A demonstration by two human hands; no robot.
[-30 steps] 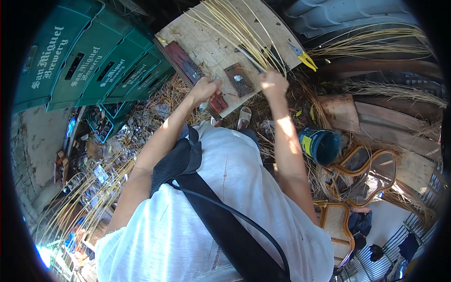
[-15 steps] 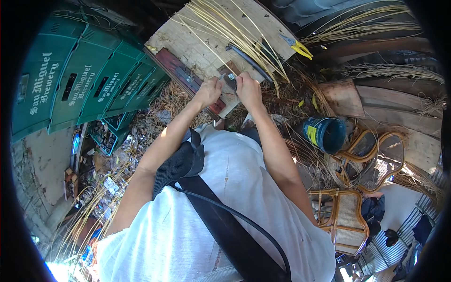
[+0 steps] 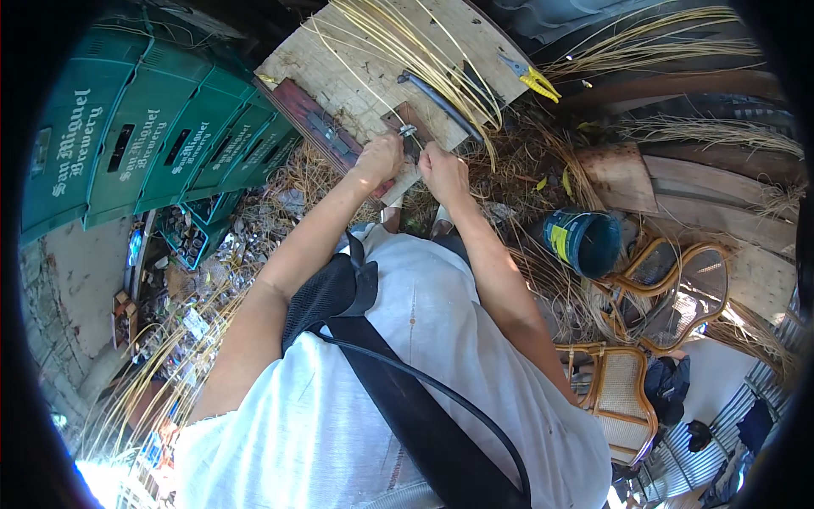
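Observation:
A wooden board (image 3: pixel 339 68) lies ahead of me with a bundle of long pale rattan strips (image 3: pixel 424 51) on it. One thin strip (image 3: pixel 360 78) slants down the board to a small metal piece (image 3: pixel 408 131) at a brown block (image 3: pixel 410 116). My left hand (image 3: pixel 381 159) is closed right beside the metal piece; what it grips is hidden by the fingers. My right hand (image 3: pixel 444 174) is closed on the near end of the strip, just below and right of the metal piece. Most of that end is covered by the fingers.
A dark curved tool (image 3: pixel 441 103) and yellow-handled pliers (image 3: pixel 536 82) lie on the board; a reddish wooden bar (image 3: pixel 309 123) runs along its left edge. Green crates (image 3: pixel 157 140) stack up at left. A blue bucket (image 3: pixel 585 242) and rattan chairs (image 3: pixel 623 390) stand at right.
My right hand has drawn back toward me, away from the metal piece. My left hand has shifted slightly right, closer to it. The whole view has tilted a little.

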